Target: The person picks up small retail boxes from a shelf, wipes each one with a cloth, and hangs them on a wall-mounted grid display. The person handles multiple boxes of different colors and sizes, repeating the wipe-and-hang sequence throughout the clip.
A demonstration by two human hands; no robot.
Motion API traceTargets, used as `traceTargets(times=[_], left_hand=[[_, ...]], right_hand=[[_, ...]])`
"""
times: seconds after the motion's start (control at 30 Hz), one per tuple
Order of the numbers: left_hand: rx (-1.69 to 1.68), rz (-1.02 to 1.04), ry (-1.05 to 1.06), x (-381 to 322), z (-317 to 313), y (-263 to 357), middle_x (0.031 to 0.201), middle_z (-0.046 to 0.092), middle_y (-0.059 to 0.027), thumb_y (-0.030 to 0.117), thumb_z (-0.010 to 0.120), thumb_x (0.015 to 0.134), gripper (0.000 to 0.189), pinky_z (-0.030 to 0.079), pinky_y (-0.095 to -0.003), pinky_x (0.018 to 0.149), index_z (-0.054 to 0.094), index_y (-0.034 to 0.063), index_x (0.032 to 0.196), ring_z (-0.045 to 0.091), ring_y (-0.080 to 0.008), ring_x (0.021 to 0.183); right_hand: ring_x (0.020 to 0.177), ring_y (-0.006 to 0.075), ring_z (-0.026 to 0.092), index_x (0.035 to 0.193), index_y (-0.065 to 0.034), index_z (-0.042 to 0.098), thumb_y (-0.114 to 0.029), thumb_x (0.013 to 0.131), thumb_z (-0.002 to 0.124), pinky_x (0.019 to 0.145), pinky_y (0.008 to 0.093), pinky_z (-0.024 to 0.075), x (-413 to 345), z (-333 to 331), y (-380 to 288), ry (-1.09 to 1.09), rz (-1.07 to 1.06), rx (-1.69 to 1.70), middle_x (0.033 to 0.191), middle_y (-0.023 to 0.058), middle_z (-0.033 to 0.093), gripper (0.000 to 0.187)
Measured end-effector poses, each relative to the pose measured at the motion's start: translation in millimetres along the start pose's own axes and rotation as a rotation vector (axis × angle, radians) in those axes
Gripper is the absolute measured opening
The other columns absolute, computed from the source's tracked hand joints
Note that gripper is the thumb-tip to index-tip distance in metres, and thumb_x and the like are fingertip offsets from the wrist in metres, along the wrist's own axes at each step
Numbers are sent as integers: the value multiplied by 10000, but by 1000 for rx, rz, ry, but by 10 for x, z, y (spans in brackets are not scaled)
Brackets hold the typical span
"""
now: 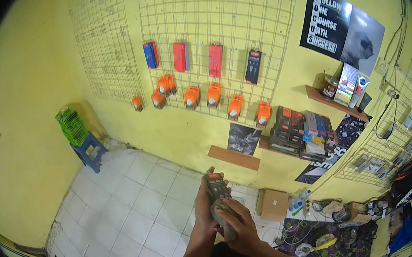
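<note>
My left hand (202,208) grips a slim black retail box (217,189) with a red patch at its top and pale print on its front. The box is held upright in front of my body, with my left fingertips showing around its far edge. In my right hand (243,219) is a bunched grey-brown cloth (229,230), pressed against the lower part of the box. Fingers and cloth cover that lower part.
On the yellow wall, a wire grid panel (193,26) carries hanging boxes and several orange packs (213,94). Stacked boxes (287,128) fill a shelf beside a bare wooden shelf (234,157). A blue stool (91,150) holds green packs (72,125). A cardboard carton (273,205) stands near a patterned mat (322,255).
</note>
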State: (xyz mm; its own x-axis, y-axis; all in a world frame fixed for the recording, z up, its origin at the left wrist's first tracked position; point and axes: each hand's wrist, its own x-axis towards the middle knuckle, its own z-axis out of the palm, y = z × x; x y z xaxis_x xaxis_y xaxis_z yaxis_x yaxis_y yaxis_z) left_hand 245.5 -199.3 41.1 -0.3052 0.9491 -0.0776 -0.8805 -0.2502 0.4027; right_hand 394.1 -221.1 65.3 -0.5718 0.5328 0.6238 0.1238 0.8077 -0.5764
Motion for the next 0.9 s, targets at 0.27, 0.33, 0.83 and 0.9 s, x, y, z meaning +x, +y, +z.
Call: traceTargets(times=[0.27,0.33,0.83,0.9], left_hand=[[106,153,-103,-39,72,331,1484,563,-194,244,747,988,799,524,-431,1077,325,151,1660,603,-300,1300],[106,200,-67,-9,3,478,1406,597,-164,301,673,1040,707,569,-404,996,346,150,1648,646,-262,1205],[71,93,-151,-198,136,816,1285,658,-138,574,300,1147,676,616,-363,933,406,92,1608,661,-213,1140],[117,115,-199,-208,63,873,1317,643,-124,591,315,1138,667,592,-360,943,428,110,1586,626,-201,1191]], right_hand=[[1338,265,572,1447,-5,536,-87,950,760,1164,395,434,55,27,-75,226,773,1321,1456,136,573,552],[1328,258,587,1438,2,556,-76,933,774,1163,389,441,134,-100,-78,44,768,835,1439,148,593,556],[1533,354,433,1453,-93,637,94,803,677,1266,575,282,740,78,-363,-293,-85,67,1615,116,525,678],[1527,326,451,1445,-102,650,80,827,680,1253,562,311,459,39,-460,-350,-80,108,1613,104,531,645]])
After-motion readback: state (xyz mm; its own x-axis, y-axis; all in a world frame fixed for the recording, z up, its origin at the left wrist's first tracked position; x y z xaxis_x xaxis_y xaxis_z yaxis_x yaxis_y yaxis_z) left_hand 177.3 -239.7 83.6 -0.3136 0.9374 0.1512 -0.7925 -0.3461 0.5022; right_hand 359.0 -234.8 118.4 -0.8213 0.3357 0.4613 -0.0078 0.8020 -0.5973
